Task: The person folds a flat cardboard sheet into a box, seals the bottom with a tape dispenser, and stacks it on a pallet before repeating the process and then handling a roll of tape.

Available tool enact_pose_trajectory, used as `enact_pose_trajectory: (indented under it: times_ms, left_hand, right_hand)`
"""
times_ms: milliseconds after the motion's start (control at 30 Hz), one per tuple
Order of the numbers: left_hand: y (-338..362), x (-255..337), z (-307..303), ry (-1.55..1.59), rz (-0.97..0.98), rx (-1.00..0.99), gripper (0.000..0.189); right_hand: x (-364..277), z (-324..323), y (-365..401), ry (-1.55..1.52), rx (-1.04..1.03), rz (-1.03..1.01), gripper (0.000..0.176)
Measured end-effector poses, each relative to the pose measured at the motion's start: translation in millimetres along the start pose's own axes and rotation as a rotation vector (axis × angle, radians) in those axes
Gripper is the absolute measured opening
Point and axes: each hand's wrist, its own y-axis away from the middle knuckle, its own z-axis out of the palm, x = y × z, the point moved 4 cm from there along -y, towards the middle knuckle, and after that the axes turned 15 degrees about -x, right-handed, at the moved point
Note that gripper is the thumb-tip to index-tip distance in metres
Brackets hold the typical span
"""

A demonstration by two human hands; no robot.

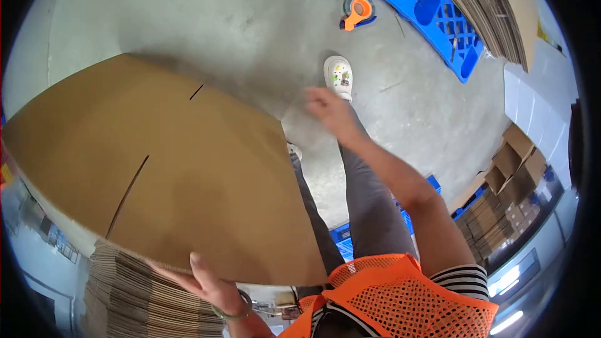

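A large flat piece of brown cardboard [213, 194] with two dark slits fills the left of the view, tilted in front of my legs. My left hand [210, 288] grips its lower edge, thumb on the face and fingers behind it. My right hand [328, 109] is in the air to the right of the cardboard, apart from it, above my leg and white shoe [339, 75]. Its fingers look curled in, slightly blurred, and nothing shows in them.
On the grey floor lies an orange tape dispenser [359, 12]. A blue plastic pallet [419, 9] bearing stacked cardboard [485, 9] stands at the upper right. More stacked cardboard [138, 294] is at the lower left. Open cardboard boxes [510, 163] sit on the right.
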Motion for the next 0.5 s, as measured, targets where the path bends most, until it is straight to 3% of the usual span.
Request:
enact_pose_trajectory:
  times_ms: [33, 100, 233, 400, 500]
  left_hand:
    - [-0.2, 0.5, 1.4, -0.036, 0.017, 0.098, 0.067]
    - [4.3, 0.9, 4.9, -0.096, -0.033, 0.148, 0.065]
    - [12.6, 5.5, 16.0, -0.113, -0.084, 0.185, 0.062]
    - [3.8, 10.4, 40.1, -0.238, -0.11, 0.26, 0.062]
    - [-3.9, 7.9, 50.8, -0.293, -0.126, 0.287, 0.062]
  right_hand:
    - [57.0, -23.2, -13.6, 0.099, 0.163, 0.001, 0.035]
    - [85.3, -66.9, -18.1, 0.213, 0.139, -0.054, 0.031]
    - [94.5, -93.0, -19.6, 0.224, -0.076, 0.132, 0.028]
    - [122.3, -119.4, -50.9, 0.367, -0.107, 0.166, 0.03]
    - [155.0, -164.1, -81.9, 0.636, 0.168, 0.176, 0.049]
